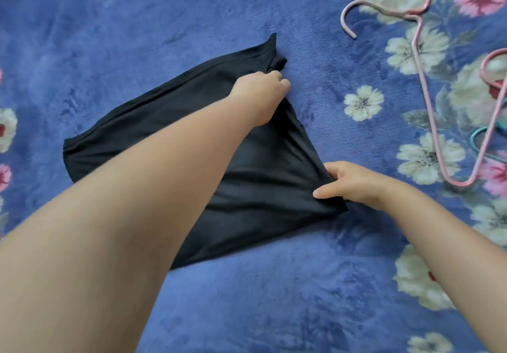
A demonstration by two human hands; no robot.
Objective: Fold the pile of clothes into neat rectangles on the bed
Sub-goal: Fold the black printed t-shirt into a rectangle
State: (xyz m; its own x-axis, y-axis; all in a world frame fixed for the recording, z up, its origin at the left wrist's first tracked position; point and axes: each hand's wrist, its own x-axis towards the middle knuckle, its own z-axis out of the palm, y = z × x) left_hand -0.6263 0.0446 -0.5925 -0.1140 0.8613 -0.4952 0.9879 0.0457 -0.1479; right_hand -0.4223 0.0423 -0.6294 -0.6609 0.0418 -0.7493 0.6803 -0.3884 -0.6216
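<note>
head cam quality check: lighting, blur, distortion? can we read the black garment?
Head view: light is soft and even, no glare, only faint shadows under the arms. Wide-angle stretch enlarges the near left forearm. The black garment shows few folds, mostly edges. The left hand and right hand are slightly soft; the pink hanger and blanket read clearly.

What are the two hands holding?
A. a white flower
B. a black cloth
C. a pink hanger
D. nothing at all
B: the left hand grips the far corner of the black cloth and the right hand pinches its near corner, while the pink hanger lies apart on the blanket.
</note>
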